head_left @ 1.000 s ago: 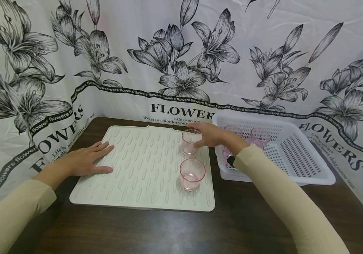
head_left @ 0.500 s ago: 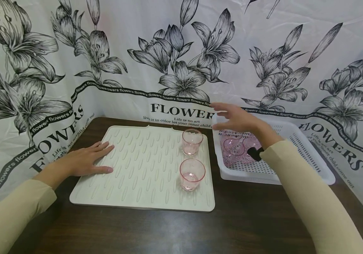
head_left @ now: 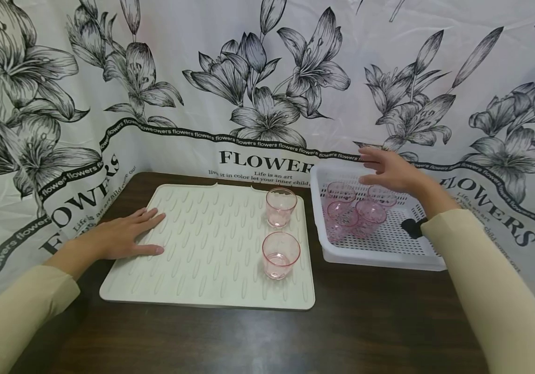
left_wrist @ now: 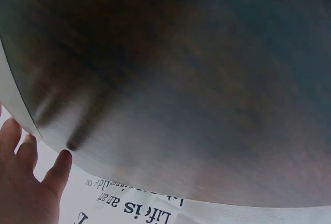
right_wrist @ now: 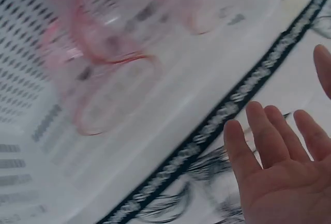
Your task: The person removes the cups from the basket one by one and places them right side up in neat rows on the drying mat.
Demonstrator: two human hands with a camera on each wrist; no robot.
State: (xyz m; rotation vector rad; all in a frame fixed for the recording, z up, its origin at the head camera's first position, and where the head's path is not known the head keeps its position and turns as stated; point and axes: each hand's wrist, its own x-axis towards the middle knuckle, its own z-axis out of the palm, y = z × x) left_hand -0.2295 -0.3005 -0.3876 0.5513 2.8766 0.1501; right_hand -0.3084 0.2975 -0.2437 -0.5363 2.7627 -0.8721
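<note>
My left hand [head_left: 124, 236] rests with spread fingers on the left edge of a cream ribbed drying mat [head_left: 202, 244]. Two clear glasses with pink rims stand upright along the mat's right side: a rear glass [head_left: 280, 208] and a front glass [head_left: 280, 257]. My right hand [head_left: 391, 169] hovers over the back of a white perforated plastic basket [head_left: 389, 259], fingers extended, holding nothing. Several pink-rimmed glasses sit in the basket's left half, among them a front glass [head_left: 370, 213]. In the right wrist view these glasses [right_wrist: 114, 89] look blurred, with the open right hand [right_wrist: 284, 172] apart from them.
Under everything is a dark brown wooden table [head_left: 202, 337]. A white flower-printed cloth [head_left: 164, 150] hangs close behind the mat and basket and along both sides. The basket stands just right of the mat, with a narrow strip of table between them.
My right hand has let go of the rear glass on the mat and moved right, over the basket. My left hand has stayed on the mat.
</note>
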